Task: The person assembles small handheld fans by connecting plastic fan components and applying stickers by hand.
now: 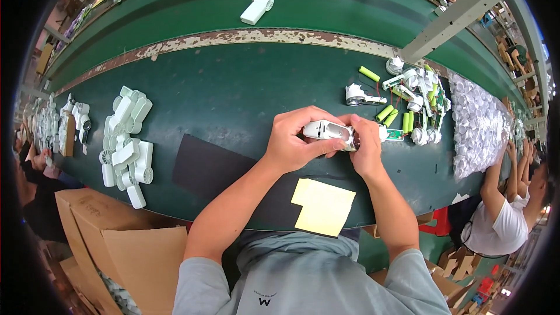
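Observation:
Between both hands is a white plastic handheld fan housing (318, 130), its hollow inner side facing up, held above the bench. My left hand (291, 140) grips its left end, thumb along the near edge. My right hand (367, 146) closes round its right end, and its fingers hide part of what lies there. Just to the right of that hand lies a green circuit board (395, 135) beside several yellow-green battery cells (386, 113) and white fan motor parts with wires (363, 95).
Pale mint fan housings (125, 154) are heaped on the left. A bag of white round parts (475, 128) lies at right. In front of me are a black mat (210, 166) and yellow paper (324, 206). Beyond a raised rail (245, 36), one housing (256, 9) sits on the green belt. Co-workers flank me.

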{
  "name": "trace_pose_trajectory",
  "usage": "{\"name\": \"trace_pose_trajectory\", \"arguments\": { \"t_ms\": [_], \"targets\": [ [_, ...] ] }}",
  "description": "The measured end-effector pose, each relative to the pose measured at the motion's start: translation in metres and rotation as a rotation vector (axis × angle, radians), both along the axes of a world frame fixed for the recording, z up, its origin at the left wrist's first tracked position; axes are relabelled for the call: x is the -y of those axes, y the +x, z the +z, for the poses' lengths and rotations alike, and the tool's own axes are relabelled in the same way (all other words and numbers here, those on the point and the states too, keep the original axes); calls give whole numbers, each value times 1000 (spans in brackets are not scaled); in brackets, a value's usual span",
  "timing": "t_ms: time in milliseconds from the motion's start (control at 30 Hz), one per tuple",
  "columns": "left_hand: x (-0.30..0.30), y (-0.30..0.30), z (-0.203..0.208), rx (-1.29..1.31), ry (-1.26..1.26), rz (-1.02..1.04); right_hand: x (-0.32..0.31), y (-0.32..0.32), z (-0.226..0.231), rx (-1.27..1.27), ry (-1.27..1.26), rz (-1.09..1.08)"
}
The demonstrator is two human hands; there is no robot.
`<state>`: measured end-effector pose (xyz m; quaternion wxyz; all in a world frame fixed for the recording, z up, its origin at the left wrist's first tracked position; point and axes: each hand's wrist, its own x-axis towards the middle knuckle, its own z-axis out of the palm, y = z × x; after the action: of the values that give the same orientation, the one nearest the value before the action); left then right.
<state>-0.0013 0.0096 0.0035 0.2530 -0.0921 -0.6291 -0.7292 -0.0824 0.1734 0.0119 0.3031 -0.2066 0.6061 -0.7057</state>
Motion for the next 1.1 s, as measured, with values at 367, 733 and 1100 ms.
{"name": "trace_pose_trajectory", "arguments": {
  "t_ms": [367, 733, 1100],
  "targets": [
    [1, 3, -8, 15, -183, 107, 1, 0, 2, -135, 67, -9],
    [3, 4, -1, -10, -187, 83, 5, 8, 4, -151, 97, -41],
    [-5, -7, -12, -141, -306, 287, 9, 13, -3, -275, 101, -133]
  ]
}}
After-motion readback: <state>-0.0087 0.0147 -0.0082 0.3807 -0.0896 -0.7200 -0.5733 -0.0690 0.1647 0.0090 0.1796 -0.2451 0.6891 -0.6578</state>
